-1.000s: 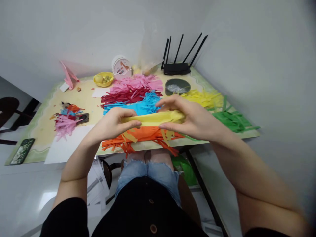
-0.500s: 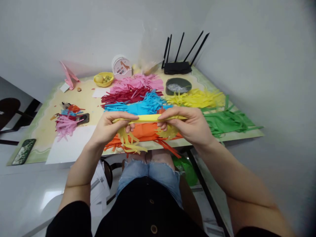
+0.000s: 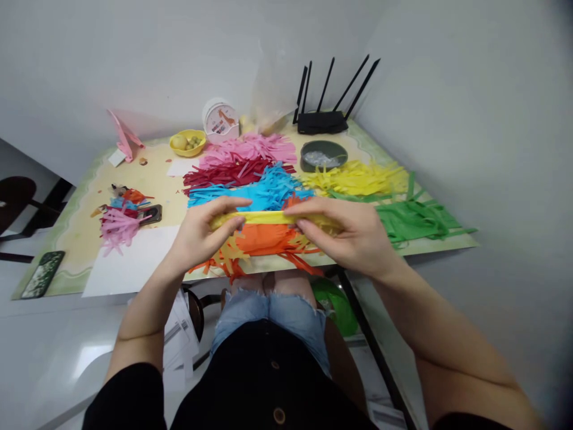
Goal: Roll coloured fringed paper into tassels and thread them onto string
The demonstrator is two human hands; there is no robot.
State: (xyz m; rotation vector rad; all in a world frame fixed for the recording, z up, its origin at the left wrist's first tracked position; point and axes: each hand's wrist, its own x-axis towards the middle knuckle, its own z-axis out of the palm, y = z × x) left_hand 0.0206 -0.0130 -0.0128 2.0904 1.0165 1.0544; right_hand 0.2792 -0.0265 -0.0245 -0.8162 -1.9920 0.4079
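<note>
A folded yellow tissue-paper strip (image 3: 264, 218) with fringed ends stretches level between my two hands, raised over the table's front edge. My left hand (image 3: 203, 230) has it at the left end, with index finger and thumb slightly apart around it. At the other end my right hand (image 3: 342, 230) pinches the strip between thumb and fingers. Yellow fringe (image 3: 230, 257) hangs below my left hand. Orange fringed paper (image 3: 264, 239) lies beneath, partly covered by the hands, and blue fringed paper (image 3: 250, 194) is just behind.
Crimson (image 3: 233, 173), pink (image 3: 250, 149), yellow (image 3: 362, 179) and green fringed papers (image 3: 416, 220) lie on the table. Behind them stand a dark round bowl (image 3: 323, 156), a black router (image 3: 322, 123) and a yellow fruit bowl (image 3: 188, 143). A phone (image 3: 43, 275) and small tassels (image 3: 120, 227) lie left.
My left index finger and thumb have parted a little along the strip. My right thumb has shifted lower, and less yellow fringe shows hanging. The items on the table stay put.
</note>
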